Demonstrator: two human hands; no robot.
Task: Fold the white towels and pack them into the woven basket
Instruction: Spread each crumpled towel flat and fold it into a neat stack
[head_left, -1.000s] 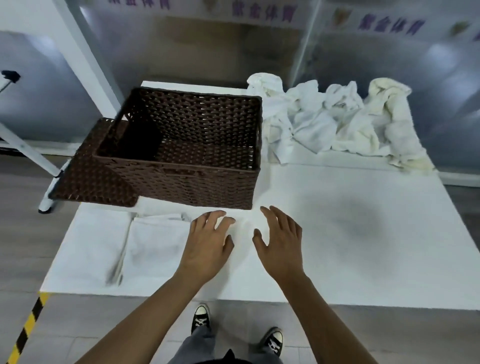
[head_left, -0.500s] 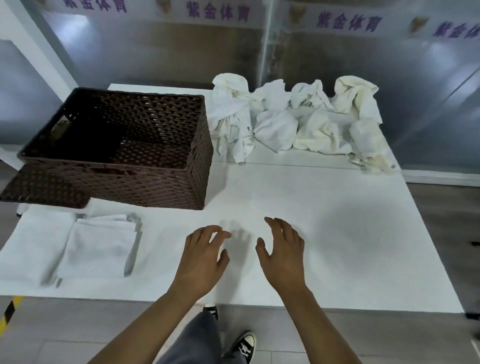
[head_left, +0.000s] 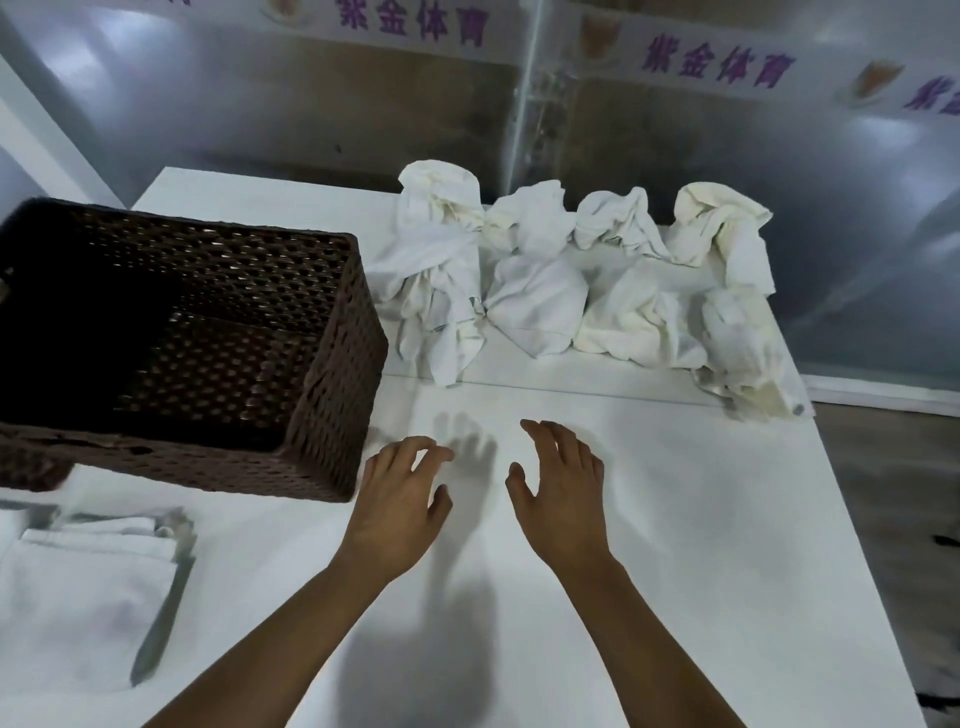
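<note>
A dark brown woven basket (head_left: 332, 395) stands on the left of the white table (head_left: 701, 519), and nothing shows inside it. Several crumpled white towels (head_left: 540, 296) lie heaped along the table's far edge. A folded white towel (head_left: 78, 597) rests at the near left, in front of the basket. My left hand (head_left: 397, 506) hovers over the table just right of the basket's near corner, fingers apart and holding nothing. My right hand (head_left: 563, 499) hovers beside it, fingers spread, also holding nothing. Both hands are well short of the towel heap.
A glossy grey wall with a purple-lettered banner (head_left: 717, 65) rises behind the table. The table's right edge drops to a wooden floor (head_left: 893, 519). The basket's lid (head_left: 31, 470) pokes out at the basket's near left.
Both hands have moved forward and right, away from the folded towel and toward the towel heap. The view has swung right, so the basket now sits further left in frame.
</note>
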